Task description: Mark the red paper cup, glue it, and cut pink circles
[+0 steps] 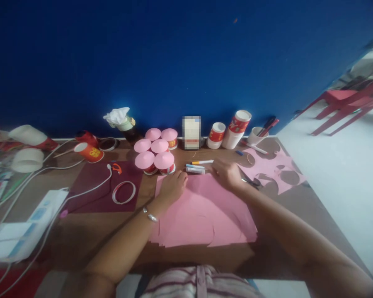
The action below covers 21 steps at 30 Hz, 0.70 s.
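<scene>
A stack of pink paper sheets [205,215] lies on the brown table in front of me. My left hand [173,185] rests on the sheets' upper left corner, fingers curled loosely with nothing seen in them. My right hand [226,173] is at the sheets' top edge, fingers bent down beside several markers [196,167]; whether it grips one is unclear. Scissors [251,181] lie just right of that hand. Several cups topped with pink paper cones [155,153] stand behind my left hand.
Cut pink paper scraps [273,167] lie at the right. Stacked paper cups [236,129], a cup of pens [257,135] and a tissue-stuffed jar [124,122] line the blue wall. A tape ring [123,192], white cable [90,188], red cup [90,152] and bowls [27,159] sit left.
</scene>
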{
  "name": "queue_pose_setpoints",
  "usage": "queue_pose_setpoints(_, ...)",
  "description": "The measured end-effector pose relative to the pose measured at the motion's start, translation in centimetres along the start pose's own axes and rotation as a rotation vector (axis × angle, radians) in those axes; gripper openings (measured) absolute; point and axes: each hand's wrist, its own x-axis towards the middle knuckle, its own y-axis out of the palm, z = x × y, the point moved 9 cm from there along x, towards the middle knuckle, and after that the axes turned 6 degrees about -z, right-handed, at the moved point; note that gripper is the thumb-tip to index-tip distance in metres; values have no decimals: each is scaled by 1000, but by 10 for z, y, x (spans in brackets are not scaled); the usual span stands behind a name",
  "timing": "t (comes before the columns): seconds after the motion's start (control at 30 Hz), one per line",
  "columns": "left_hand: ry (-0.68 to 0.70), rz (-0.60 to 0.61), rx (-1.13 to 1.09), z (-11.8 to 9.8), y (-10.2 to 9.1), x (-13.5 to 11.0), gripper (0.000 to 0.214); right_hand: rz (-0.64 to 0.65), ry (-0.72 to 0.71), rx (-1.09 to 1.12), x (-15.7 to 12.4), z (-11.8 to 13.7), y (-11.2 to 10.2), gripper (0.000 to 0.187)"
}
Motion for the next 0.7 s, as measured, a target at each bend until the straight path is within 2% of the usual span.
queue_pose_setpoints(0.1,-10,16,-10,0,3,0,24,-45,136,-70,15,-25,-14,36)
queue_pose_setpoints(0.17,-14,38,-18,-2,5,1,24,2,177,-71,13,-25,-5,28)
queue_pose_setpoints(0.3,-17,69,-36,-6,2,-2,21,132,60,10,-7,9,27,22)
queue_pose_setpoints(0.4,16,79,-66,-8,-15,-15,22,191,-46,-47,-22,29,42,17)
queue_pose_setpoints(0.47,29,77,-78,-2,-32,-30,22,211,-91,-99,-28,36,43,14)
queue_pose_setpoints(0.53,-23,30,-58,16,-54,-50,21,220,-123,-120,-32,41,38,14)
queue_pose_setpoints(0.57,-76,-31,-34,31,-67,-61,19,217,-131,-123,-35,43,33,15)
queue_pose_setpoints(0.63,-217,-127,67,68,-90,-88,16,207,-147,-115,-40,47,23,16)
queue_pose_setpoints(0.7,-331,-128,181,102,-99,-115,15,198,-143,-107,-46,47,17,16)
